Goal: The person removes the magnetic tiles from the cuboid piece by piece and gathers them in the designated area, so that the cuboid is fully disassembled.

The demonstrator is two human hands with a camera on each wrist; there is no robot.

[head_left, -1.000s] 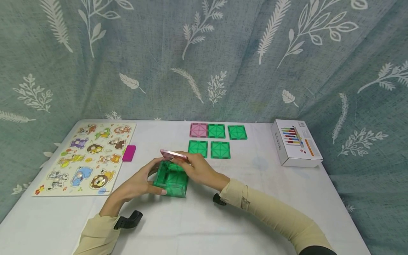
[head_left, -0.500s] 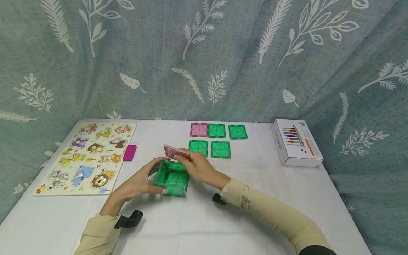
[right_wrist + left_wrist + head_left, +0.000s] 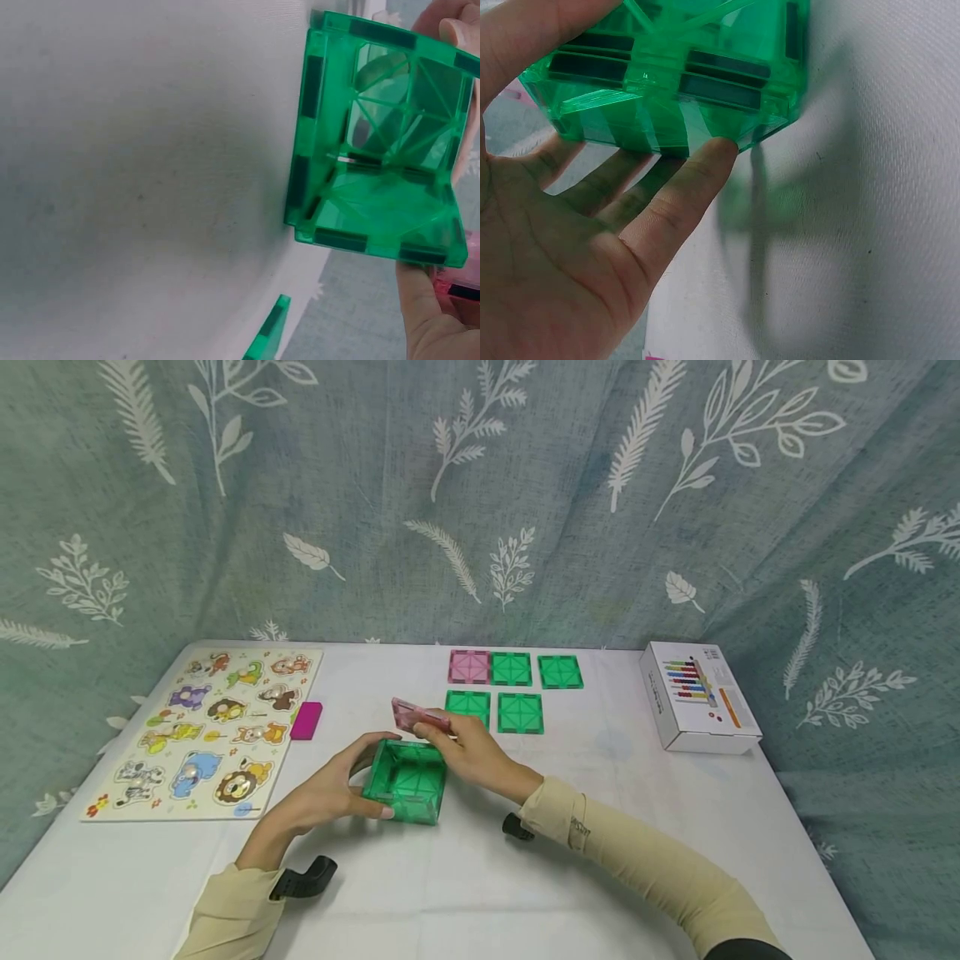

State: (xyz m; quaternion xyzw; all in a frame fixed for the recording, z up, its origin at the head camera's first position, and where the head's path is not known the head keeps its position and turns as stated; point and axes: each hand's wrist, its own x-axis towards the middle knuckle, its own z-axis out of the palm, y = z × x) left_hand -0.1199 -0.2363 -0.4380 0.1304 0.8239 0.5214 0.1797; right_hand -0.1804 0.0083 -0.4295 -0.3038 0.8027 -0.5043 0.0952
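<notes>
A hollow box of clear green magnetic tiles [image 3: 408,785], open at the top in the head view, stands at the middle front of the table. My left hand [image 3: 322,789] grips its left side, thumb on the near wall and fingers round the far side. In the left wrist view those fingertips [image 3: 716,154] lie along the green wall. My right hand [image 3: 472,752] pinches a pink magnetic tile [image 3: 408,714], tilted just above and behind the box's far rim. The right wrist view shows the box interior [image 3: 397,112] and a corner of the pink tile [image 3: 461,289].
Several flat green tiles [image 3: 521,713] and one pink tile [image 3: 468,667] lie behind the hands. An animal puzzle board [image 3: 247,777] is at left, with a magenta block [image 3: 306,721] at its edge. A white box [image 3: 701,693] stands at the back right. Patterned cloth [image 3: 375,527] hangs behind.
My right hand has shifted the pink tile slightly right and tipped it so more of its face shows. The green box and left hand have stayed nearly in place.
</notes>
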